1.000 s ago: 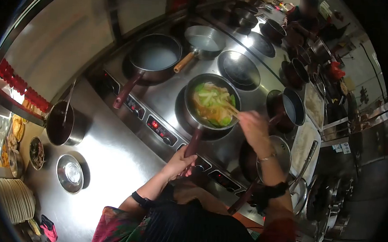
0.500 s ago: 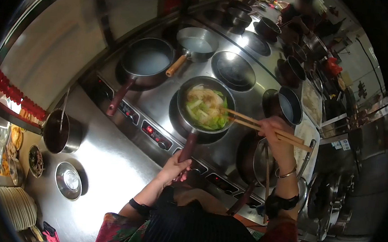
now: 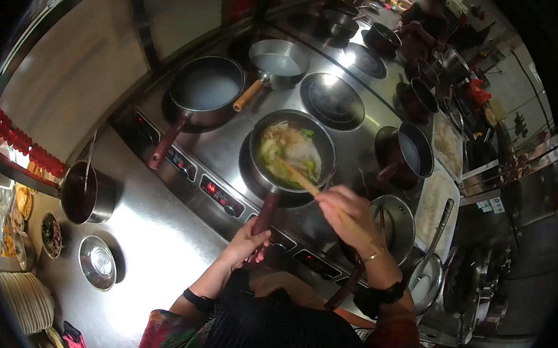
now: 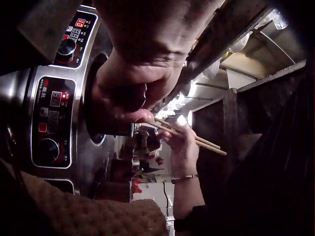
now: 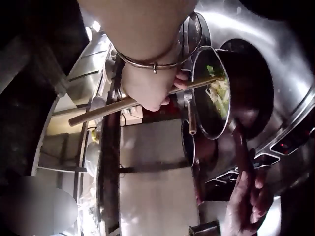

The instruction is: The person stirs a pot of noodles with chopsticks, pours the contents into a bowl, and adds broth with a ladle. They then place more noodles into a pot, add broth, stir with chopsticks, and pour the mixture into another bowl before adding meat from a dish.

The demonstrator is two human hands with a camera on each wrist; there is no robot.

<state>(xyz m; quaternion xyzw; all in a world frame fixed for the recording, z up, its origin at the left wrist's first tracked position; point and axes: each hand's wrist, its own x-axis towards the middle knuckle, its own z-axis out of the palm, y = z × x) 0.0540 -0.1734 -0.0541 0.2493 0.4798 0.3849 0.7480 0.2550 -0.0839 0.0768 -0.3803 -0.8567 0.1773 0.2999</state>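
Observation:
My left hand [image 3: 246, 243] grips the dark red handle [image 3: 267, 207] of a deep pan on the cooktop. Inside the pan lie pale strands and green leafy vegetables [image 3: 291, 150] in liquid. With my right hand [image 3: 353, 223] I hold long wooden chopsticks [image 3: 303, 179], slanting down over the near rim, their tips in the food. From the right wrist view, the pan's dark outer wall [image 5: 250, 91] and the chopsticks' thick rear ends [image 5: 101, 115] show. Left-hand fingers curl round the handle in the left wrist view, where the food is out of sight.
Behind stand a dark pot of cloudy liquid [image 3: 206, 90] and a metal pan with a wooden handle [image 3: 278, 63]. More pots [image 3: 415, 151] and a steel-rimmed pan [image 3: 399, 229] are at right. A steel bowl [image 3: 98, 263] and stacked plates [image 3: 21, 301] are at left. Another person [image 3: 425, 22] stands far back.
My right hand drew back to the right with the chopsticks, then came in over the pan's near side. The food has been turned about. My left hand keeps its hold on the handle.

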